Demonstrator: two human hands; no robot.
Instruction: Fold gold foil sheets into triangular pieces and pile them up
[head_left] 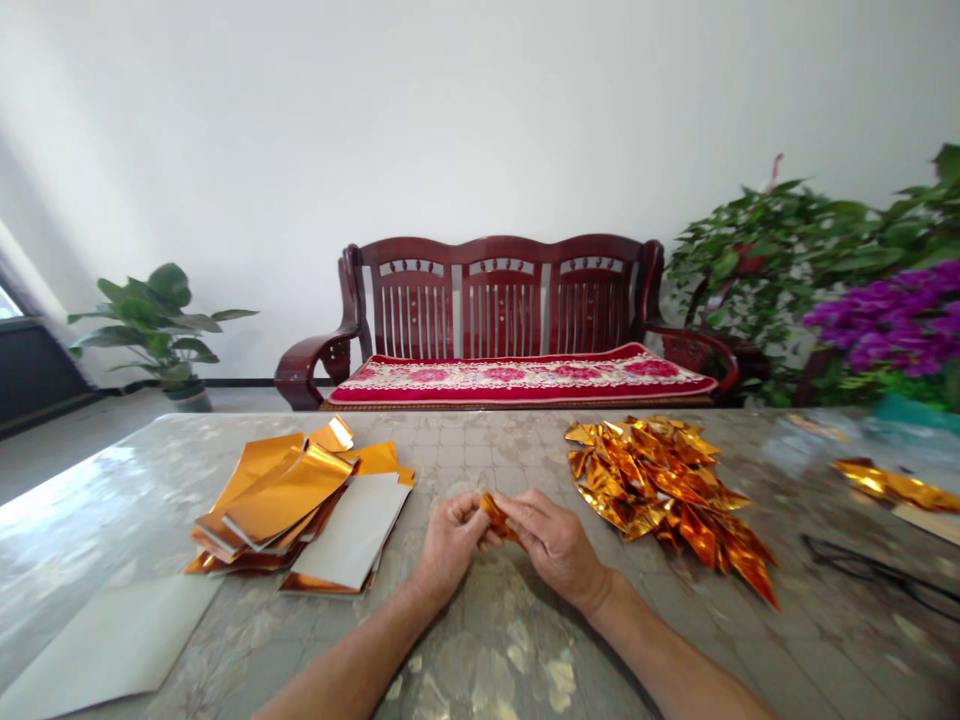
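Between my two hands is a small folded piece of gold foil paper, held above the middle of the table. My left hand pinches its left end, with the thumb and fingers pressed together. From the right, my right hand grips the other side, fingers closed on it. Much of the piece is hidden by the fingers. To the left lies a loose stack of flat gold foil sheets, some with the pale back up. On the right sits a heap of folded, shiny gold foil pieces.
A pale sheet lies at the table's front left. Black-framed glasses, a strip of gold foil and clear plastic are at the right. Beyond the patterned table stands a wooden bench, with plants either side.
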